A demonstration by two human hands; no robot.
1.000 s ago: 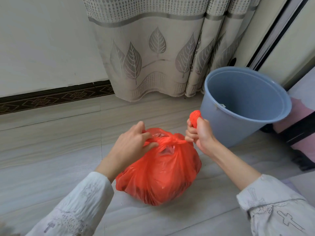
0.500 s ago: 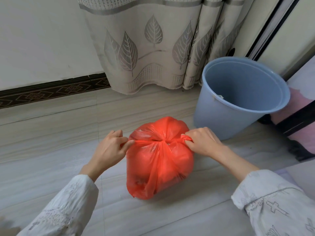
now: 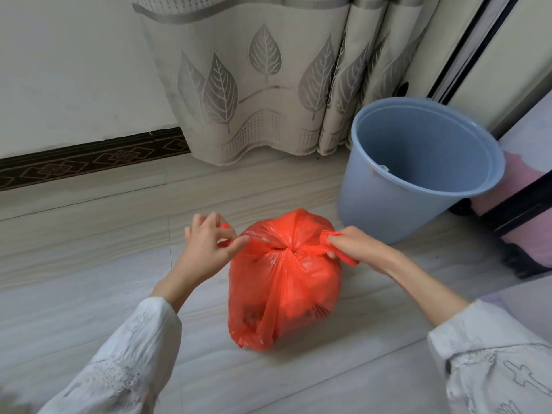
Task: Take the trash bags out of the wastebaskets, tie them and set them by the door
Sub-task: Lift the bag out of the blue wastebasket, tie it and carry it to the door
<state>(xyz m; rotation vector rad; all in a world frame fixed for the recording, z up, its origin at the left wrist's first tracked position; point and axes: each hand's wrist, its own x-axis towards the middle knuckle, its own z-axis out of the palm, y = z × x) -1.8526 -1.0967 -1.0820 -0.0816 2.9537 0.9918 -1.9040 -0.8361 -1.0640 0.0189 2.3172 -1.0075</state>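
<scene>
1 curtain (image 3: pixel 268 85) hangs to floor (image 3: pixel 89 279) behind work spot. 1 blue wastebasket (image 3: pixel 418 174) stands empty just right of and behind bag, liner already out. 1 orange trash bag (image 3: pixel 283 282) sits on floor between both hands, upright so neck stays on top for tying. 2 handle ends pulled outward, likely cinching knot at centre. Left hand (image 3: pixel 206 249) pinches 1 end between thumb and fingers; right hand (image 3: pixel 355 246) fist-closed round other end. No door identifiable.
</scene>
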